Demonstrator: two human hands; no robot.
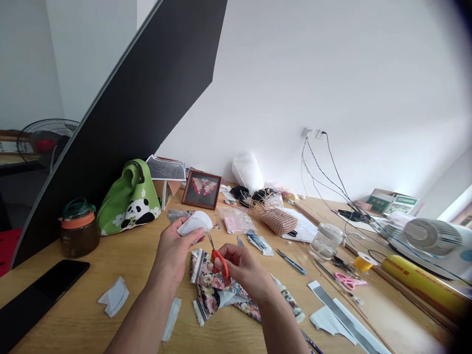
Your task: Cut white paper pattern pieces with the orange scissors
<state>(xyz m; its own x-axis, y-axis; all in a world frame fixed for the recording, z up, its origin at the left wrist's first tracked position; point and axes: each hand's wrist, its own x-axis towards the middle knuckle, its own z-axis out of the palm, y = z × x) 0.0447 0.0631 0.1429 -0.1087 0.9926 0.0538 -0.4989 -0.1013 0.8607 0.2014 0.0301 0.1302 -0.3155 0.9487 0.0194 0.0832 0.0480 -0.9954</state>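
Between the thumb and fingers of my left hand is a rounded white piece, paper or stiff fabric. My right hand grips orange-handled scissors, fingers in the loops. Their blades point up and away, the tips at the lower right edge of the white piece; whether they touch it I cannot tell. Below my hands lies floral fabric with striped trim, partly covered by my right hand. A white scrap rests to the left, and a pale strip lies under my left forearm.
At left are a black phone, a lidded jar and a green panda bag. A framed butterfly stands behind. To the right are blue-handled pliers, a glass jar, pink scissors and grey-white cut pieces.
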